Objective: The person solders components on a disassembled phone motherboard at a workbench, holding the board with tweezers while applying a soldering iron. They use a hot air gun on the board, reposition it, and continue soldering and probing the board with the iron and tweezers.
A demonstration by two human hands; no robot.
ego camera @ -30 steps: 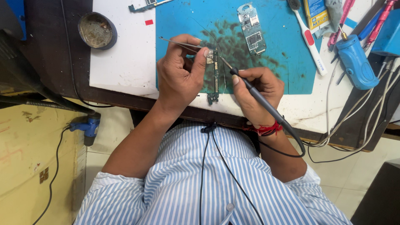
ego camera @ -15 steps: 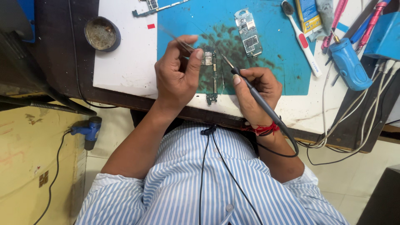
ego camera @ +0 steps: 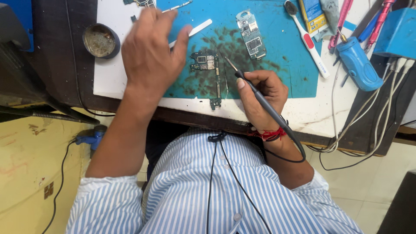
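Observation:
My right hand (ego camera: 260, 93) grips a slim dark soldering iron (ego camera: 253, 89) like a pen. Its tip points up-left, right beside a small phone circuit board (ego camera: 205, 62) lying on the stained blue-green mat (ego camera: 277, 69). My left hand (ego camera: 149, 56) is lifted over the mat's upper left, palm down with fingers loosely apart. A white flat strip (ego camera: 197, 29) shows from under its fingers; whether the hand touches it is hidden. A second circuit board (ego camera: 251, 34) lies farther back on the mat.
A round dirty tin (ego camera: 102, 41) sits at the left on the white work board. At the right lie a toothbrush (ego camera: 307, 41), a blue handheld tool (ego camera: 357, 65), pink tools (ego camera: 340, 26) and a blue box (ego camera: 398, 32). Cables (ego camera: 381, 117) hang off the right edge.
My left hand has left the circuit board and risen up and to the left, no longer pinching at the board. The right hand and iron stay by the board.

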